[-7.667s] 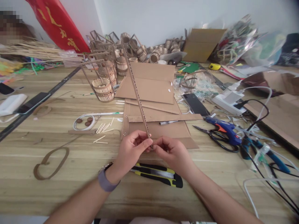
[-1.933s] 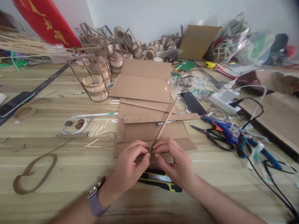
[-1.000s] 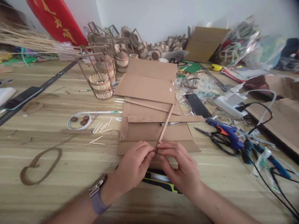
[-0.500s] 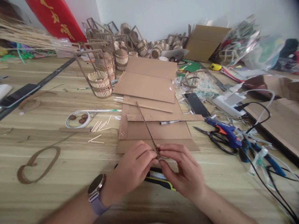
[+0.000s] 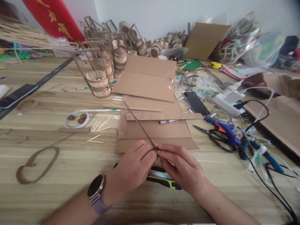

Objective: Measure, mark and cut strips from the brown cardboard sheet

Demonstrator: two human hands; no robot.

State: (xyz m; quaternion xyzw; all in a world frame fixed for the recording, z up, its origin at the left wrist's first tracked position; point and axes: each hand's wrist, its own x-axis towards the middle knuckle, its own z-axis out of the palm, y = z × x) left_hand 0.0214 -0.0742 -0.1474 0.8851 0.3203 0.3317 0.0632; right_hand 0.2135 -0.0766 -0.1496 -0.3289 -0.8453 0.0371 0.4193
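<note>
A thin cardboard strip (image 5: 142,127), seen on its corrugated edge, runs from my fingertips up and to the left. My left hand (image 5: 137,161) pinches its near end, with a watch on that wrist. Close against it, my right hand (image 5: 181,167) has its thumb and fingers closed on the same end. The fingers hide the tip of the strip. Beneath my hands a black and yellow utility knife (image 5: 161,177) lies on the wooden table. Sheets of cardboard (image 5: 154,129) lie just beyond, with a longer cardboard strip (image 5: 164,116) and a pen (image 5: 165,121) on them.
Short wooden sticks (image 5: 98,125) and a white tape ring (image 5: 76,119) with brown balls lie left. Small slatted buckets (image 5: 98,83) stand behind. On the right are black scissors (image 5: 217,139), a blue glue gun (image 5: 222,129), a phone (image 5: 196,103) and a power strip (image 5: 229,100) with cables.
The strip's far end has swung left, so it slants more. My right thumb has drawn in under the fingers, and the right hand sits closer against the left.
</note>
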